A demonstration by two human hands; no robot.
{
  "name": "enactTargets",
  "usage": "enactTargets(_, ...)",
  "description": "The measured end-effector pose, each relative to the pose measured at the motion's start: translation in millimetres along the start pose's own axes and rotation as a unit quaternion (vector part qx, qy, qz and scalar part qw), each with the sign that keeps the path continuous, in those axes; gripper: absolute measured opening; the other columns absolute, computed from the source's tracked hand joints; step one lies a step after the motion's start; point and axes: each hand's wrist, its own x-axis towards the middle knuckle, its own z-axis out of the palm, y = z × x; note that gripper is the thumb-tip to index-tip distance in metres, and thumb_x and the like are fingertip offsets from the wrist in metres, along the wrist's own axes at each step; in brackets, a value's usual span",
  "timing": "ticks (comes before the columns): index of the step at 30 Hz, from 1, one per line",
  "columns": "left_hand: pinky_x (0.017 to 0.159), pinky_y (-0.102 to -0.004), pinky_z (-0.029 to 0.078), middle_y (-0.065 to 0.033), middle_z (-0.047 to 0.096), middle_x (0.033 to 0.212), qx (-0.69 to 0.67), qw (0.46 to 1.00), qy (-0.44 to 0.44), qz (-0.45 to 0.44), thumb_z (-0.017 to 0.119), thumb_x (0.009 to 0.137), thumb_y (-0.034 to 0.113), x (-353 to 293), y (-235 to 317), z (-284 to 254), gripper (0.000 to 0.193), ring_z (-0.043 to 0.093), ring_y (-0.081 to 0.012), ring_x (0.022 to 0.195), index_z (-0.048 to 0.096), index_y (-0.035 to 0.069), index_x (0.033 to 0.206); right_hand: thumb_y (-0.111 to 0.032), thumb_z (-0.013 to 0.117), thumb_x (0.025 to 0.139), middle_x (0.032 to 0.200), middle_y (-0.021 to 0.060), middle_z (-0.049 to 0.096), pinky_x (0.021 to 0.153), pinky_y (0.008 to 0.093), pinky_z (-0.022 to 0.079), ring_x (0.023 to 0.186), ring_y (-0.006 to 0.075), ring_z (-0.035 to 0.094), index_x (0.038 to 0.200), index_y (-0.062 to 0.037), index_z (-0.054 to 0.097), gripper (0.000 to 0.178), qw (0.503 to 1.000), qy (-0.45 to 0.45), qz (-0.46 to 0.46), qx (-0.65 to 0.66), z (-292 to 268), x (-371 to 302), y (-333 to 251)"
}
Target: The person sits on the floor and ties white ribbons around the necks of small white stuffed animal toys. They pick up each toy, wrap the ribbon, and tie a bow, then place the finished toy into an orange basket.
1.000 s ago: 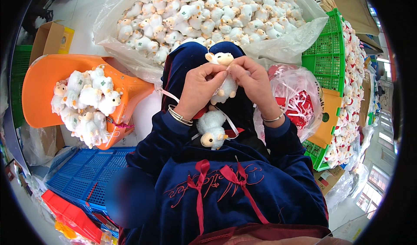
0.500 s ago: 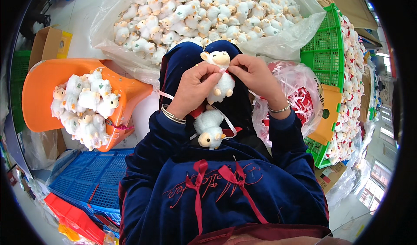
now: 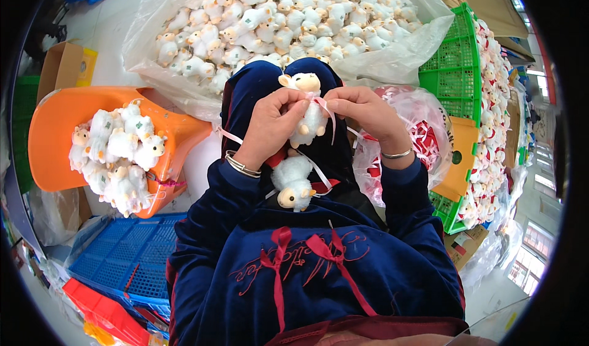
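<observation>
White plush lamb toy (image 3: pixel 308 110) stays upright above the lap, left hand (image 3: pixel 270 125) still pinching its body while the right hand (image 3: pixel 362 110) now pinches the pale pink ribbon (image 3: pixel 324 105) at its neck, pulled slightly farther right.

White plush lamb (image 3: pixel 305 116), pink ribbon (image 3: pixel 324 105); orange chair (image 3: pixel 61 131); green crate (image 3: pixel 457 70); blue crate (image 3: pixel 123 266).

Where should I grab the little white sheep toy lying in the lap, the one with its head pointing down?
Probably by the small white plush sheep's round fluffy body, coming from above. It lies loose on the dark blue velvet lap, its body widest, softest and uncovered; the tan head is smaller and ribbons trail beside it.
</observation>
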Motion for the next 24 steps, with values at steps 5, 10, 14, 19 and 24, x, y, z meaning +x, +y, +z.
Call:
enactTargets(5,0.066,-0.0209,0.047,0.0013,0.067,0.085,-0.013,1.0,0.013,-0.009,0.069,0.099,0.013,0.3,2.8,1.7,0.016,0.057,-0.0029,0.075,0.071,-0.002,0.106,-0.023,0.066,0.101,0.087,-0.0017,0.069,0.075,0.0212,0.047,0.082,0.0053,0.06,0.1,-0.0024,0.076,0.023,0.998,-0.005,0.007,0.06,-5.1,12.8,17.9)
enactTargets(10,0.067,-0.0188,0.046,0.0025,0.069,0.089,0.001,1.0,0.008,-0.016,0.069,0.1,0.015,1.4,0.4,0.4,0.017,0.058,-0.0018,0.078,0.071,0.0,0.108,-0.017,0.07,0.099,0.092,-0.0004,0.071,0.077,0.0213,0.049,0.085,0.0053,0.062,0.103,-0.0014,0.076,0.017,0.997,0.013,-0.031,0.07,5.5,12.3,9.6)
enactTargets(14,0.069,-0.0182,0.047,0.0029,0.07,0.091,-0.007,1.0,-0.002,-0.005,0.069,0.101,0.016,1.3,-0.4,2.0,0.017,0.059,-0.0018,0.08,0.072,0.001,0.11,-0.009,0.072,0.097,0.097,0.0007,0.071,0.077,0.0219,0.051,0.087,0.0056,0.063,0.109,0.0003,0.074,0.015,0.989,0.069,-0.129,0.036,8.1,17.7,29.2)
enactTargets(19,0.066,-0.0199,0.045,0.0031,0.066,0.087,-0.016,1.0,-0.002,0.015,0.071,0.099,0.016,1.3,-5.6,1.4,0.018,0.054,-0.0023,0.076,0.073,0.001,0.107,-0.004,0.072,0.096,0.101,0.0016,0.071,0.08,0.0217,0.052,0.09,0.007,0.065,0.114,0.0011,0.071,0.019,0.982,0.097,-0.145,0.07,20.1,17.9,24.2)
enactTargets(24,0.067,-0.0201,0.044,0.0034,0.064,0.087,0.002,1.0,-0.023,0.013,0.071,0.098,0.017,2.5,-0.6,-2.3,0.017,0.052,-0.0027,0.075,0.073,0.0,0.105,-0.005,0.07,0.097,0.096,0.0005,0.07,0.076,0.0221,0.052,0.086,0.0062,0.064,0.118,0.0005,0.069,0.022,0.988,0.073,-0.137,0.0,14.1,21.6,22.3)
